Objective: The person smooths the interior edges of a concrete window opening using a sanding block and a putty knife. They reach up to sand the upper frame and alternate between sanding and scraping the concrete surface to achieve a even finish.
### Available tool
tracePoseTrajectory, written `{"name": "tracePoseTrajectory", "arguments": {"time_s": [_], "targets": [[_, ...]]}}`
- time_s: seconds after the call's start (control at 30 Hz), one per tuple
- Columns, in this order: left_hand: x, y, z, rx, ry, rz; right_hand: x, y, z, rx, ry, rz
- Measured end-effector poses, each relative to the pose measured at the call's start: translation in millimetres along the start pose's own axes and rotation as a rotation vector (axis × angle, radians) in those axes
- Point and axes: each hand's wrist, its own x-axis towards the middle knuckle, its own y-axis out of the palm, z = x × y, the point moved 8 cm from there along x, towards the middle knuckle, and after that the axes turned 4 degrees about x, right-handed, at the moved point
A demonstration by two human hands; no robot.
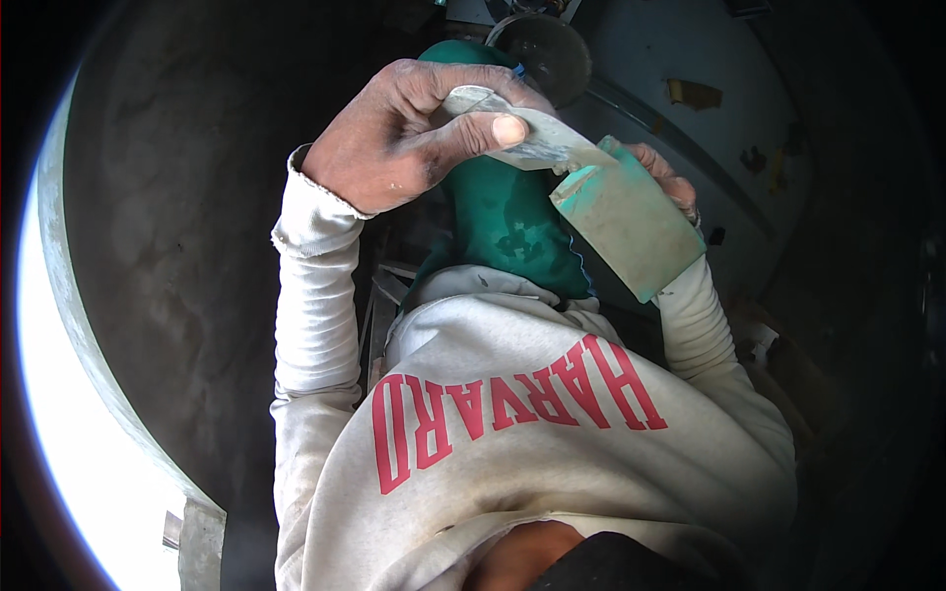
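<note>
My left hand is closed around a flat, pale grey piece with a rounded end. Its thumb presses on the upper face of the piece. In my right hand is a rectangular green slab, its face covered in greyish-beige smears. Most of the right hand's fingers are hidden behind the slab. The far end of the grey piece meets the slab's upper edge, and small grey lumps show there. Both things are held up above my lap, where wet-looking green cloth covers my leg.
Beyond my hands stands a round, see-through container. A torn brownish-yellow scrap lies on a grey surface at the upper right. A dark, stained surface spreads on the left, beside a bright curved opening.
</note>
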Motion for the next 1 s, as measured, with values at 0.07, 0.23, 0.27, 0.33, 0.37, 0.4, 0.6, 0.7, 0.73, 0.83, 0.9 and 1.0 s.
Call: {"name": "tracePoseTrajectory", "arguments": {"time_s": [0.07, 0.23, 0.27, 0.33, 0.37, 0.4, 0.6, 0.7, 0.73, 0.83, 0.9, 1.0], "targets": [[-2.8, 1.1, -1.6, 0.013, 0.026, 0.02, 0.2, 13.1, 1.6, 0.181, -0.143, 0.1], [-9.5, 7.2, -12.2, 0.095, 0.088, 0.078, -14.2, -25.7, -3.0, 0.07, -0.209, -0.118], [-10.4, 7.7, -15.3, 0.114, 0.08, 0.095, -17.2, -28.8, 0.8, 0.079, -0.254, -0.144], [-21.0, 10.6, -11.2, 0.087, 0.014, 0.085, -24.6, -35.9, 11.0, 0.189, -0.204, -0.085], [-25.7, 11.9, -3.7, 0.054, -0.052, 0.074, -25.7, -37.8, 15.3, 0.297, -0.152, -0.031], [-28.6, 7.0, -2.5, 0.027, -0.04, -0.005, -18.8, -31.2, 26.9, 0.256, -0.196, 0.115], [-49.2, -42.8, 26.3, -0.359, -0.141, -0.696, -5.2, -9.9, 28.0, 0.151, -0.212, 0.041], [-55.6, -52.1, 33.4, -0.502, -0.126, -0.894, 8.0, 13.1, 30.0, -0.087, -0.268, 0.067], [-58.1, -54.7, 34.0, -0.506, -0.103, -0.92, 10.0, 22.1, 31.5, -0.073, -0.303, 0.122], [-60.3, -56.1, 24.1, -0.452, -0.064, -0.963, 17.0, 54.7, 48.7, -0.521, -0.422, 0.0], [-67.2, -56.0, 20.4, -0.385, -0.051, -0.99, 30.4, 115.0, 55.0, -1.097, -0.564, 0.113], [-61.9, -51.5, 14.6, -0.185, -0.071, -0.925, 33.0, 160.8, 30.0, -1.788, -0.708, 0.366]]}}
